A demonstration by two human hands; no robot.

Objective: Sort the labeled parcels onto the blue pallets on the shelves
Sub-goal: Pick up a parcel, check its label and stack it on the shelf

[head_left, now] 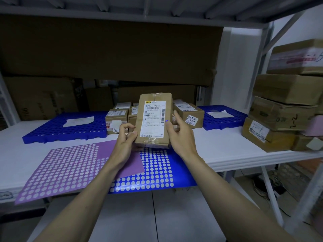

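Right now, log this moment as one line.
parcel: held upright, label facing camera | left hand: grips lower left | right hand: holds right edge | pallets: paper only

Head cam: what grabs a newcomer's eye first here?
Dead centre, a brown parcel with a white shipping label is held upright above the shelf, left hand gripping its lower edge, right hand at its right side. Below it lie a purple dotted sheet overlapping a blue dotted sheet. Behind, a cluster of small boxes sits between two blue pallets, each carrying a white paper.

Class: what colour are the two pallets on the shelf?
Blue pallets, head view.
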